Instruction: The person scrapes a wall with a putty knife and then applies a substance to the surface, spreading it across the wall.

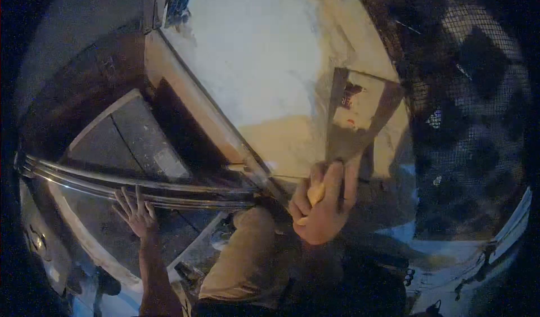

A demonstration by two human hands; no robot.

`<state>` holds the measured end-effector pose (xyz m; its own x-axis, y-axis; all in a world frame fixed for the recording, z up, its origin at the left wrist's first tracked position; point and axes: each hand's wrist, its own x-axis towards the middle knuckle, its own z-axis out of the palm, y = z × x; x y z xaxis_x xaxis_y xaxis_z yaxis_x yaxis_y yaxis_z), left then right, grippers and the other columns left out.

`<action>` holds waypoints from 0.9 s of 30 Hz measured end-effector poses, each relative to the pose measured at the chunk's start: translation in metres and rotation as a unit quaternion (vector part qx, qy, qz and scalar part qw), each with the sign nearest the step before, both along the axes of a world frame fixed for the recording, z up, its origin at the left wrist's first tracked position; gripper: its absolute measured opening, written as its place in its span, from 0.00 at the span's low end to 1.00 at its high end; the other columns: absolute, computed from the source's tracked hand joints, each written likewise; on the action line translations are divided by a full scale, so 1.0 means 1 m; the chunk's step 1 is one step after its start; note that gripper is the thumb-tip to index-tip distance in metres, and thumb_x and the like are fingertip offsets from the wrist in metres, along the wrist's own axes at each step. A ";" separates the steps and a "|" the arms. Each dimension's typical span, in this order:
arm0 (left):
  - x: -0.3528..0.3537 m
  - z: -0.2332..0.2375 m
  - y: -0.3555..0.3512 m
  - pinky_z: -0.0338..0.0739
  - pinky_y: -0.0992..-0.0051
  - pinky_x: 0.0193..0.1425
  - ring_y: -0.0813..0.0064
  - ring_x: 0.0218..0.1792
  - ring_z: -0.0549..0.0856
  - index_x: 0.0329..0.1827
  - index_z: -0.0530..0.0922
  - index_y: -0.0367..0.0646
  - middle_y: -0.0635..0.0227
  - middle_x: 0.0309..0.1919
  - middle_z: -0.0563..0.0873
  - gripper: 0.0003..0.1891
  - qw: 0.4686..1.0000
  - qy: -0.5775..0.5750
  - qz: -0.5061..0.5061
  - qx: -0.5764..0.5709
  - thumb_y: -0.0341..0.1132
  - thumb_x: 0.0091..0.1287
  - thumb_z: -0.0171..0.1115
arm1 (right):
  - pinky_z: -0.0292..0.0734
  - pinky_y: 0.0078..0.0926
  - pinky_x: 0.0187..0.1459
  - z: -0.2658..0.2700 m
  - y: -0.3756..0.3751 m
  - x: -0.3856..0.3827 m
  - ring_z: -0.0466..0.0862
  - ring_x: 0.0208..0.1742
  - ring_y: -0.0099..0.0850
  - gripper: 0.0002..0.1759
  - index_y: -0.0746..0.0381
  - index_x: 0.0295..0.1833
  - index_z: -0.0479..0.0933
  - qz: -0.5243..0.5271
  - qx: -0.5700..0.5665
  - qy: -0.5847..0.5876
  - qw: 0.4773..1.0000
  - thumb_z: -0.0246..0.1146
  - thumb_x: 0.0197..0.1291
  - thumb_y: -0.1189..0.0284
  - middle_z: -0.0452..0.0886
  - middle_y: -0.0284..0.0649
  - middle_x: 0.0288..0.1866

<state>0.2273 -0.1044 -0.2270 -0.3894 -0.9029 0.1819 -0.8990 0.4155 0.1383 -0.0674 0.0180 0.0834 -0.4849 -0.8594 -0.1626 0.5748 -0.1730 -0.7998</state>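
Observation:
My right hand (326,202) is closed around the lower end of a wide putty knife (337,140). Its blade flares upward and carries a printed patch with dark and red marks. Behind the blade is a pale, brightly lit surface (253,64), white in the middle and yellowish at its lower and right parts. Lower left, my left hand (136,213) has its fingers spread over shiny metal rails (185,194), the fingertips appearing to touch them. The handle is mostly hidden in my right fist.
A bent knee in beige trousers (247,244) is between my hands. A long ledge (208,106) runs diagonally beside the pale surface. Grey panels (126,137) show beyond and beneath the rails. Dark mesh-like material (472,92) covers the right side, with a bluish edge (450,252) below.

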 end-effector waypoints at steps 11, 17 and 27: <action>0.004 -0.002 -0.002 0.38 0.44 0.77 0.53 0.78 0.49 0.73 0.66 0.59 0.61 0.77 0.56 0.26 1.000 -0.006 -0.012 -0.024 0.50 0.76 0.33 | 0.68 0.20 0.23 0.065 -0.043 0.047 0.73 0.23 0.23 0.26 0.61 0.73 0.62 -0.201 0.307 0.503 0.782 0.51 0.71 0.72 0.78 0.37 0.43; 0.003 -0.002 -0.001 0.39 0.46 0.78 0.54 0.78 0.49 0.74 0.63 0.60 0.62 0.77 0.54 0.27 0.999 -0.017 -0.017 -0.033 0.52 0.76 0.30 | 0.71 0.29 0.56 0.088 -0.044 0.051 0.79 0.51 0.34 0.25 0.66 0.72 0.63 -0.092 0.392 0.680 0.613 0.49 0.71 0.76 0.74 0.51 0.64; 0.001 0.010 0.000 0.38 0.47 0.79 0.55 0.78 0.48 0.76 0.61 0.60 0.63 0.78 0.53 0.27 0.999 -0.006 -0.015 -0.027 0.48 0.74 0.36 | 0.72 0.16 0.28 0.085 -0.035 0.053 0.68 0.22 0.17 0.26 0.60 0.74 0.61 -0.099 0.318 0.550 0.766 0.50 0.72 0.76 0.71 0.32 0.28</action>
<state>0.2285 -0.1040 -0.2169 -0.4189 -0.8797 0.2251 -0.8875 0.4491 0.1036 -0.0140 -0.0173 0.1684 -0.7397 -0.6678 0.0831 -0.4942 0.4552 -0.7406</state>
